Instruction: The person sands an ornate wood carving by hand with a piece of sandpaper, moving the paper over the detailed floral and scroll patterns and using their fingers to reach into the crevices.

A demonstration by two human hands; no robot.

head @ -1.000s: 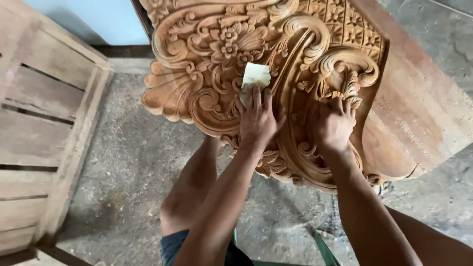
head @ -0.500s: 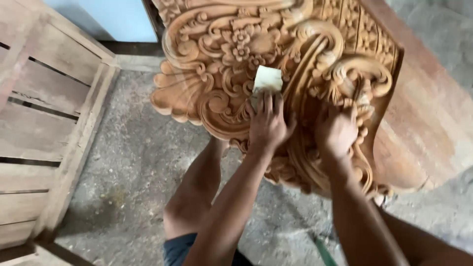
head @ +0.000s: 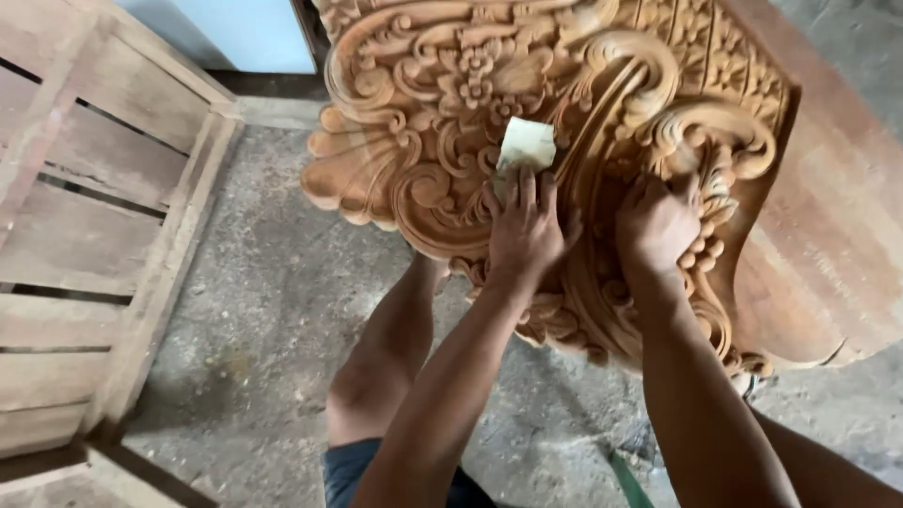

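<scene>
My left hand (head: 525, 230) has slid the pale sandpaper (head: 525, 146) up the carved wood panel (head: 423, 122); my right hand (head: 657, 224) stays gripping a scroll.

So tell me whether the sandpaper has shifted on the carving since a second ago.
Cannot tell: the sandpaper sits beside the same carved flower; only the camera clearly moved.

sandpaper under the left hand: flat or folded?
Cannot tell for sure. The sandpaper sticks out past the left hand fingertips, pressed on the carving; the part under the hand is hidden.
</scene>
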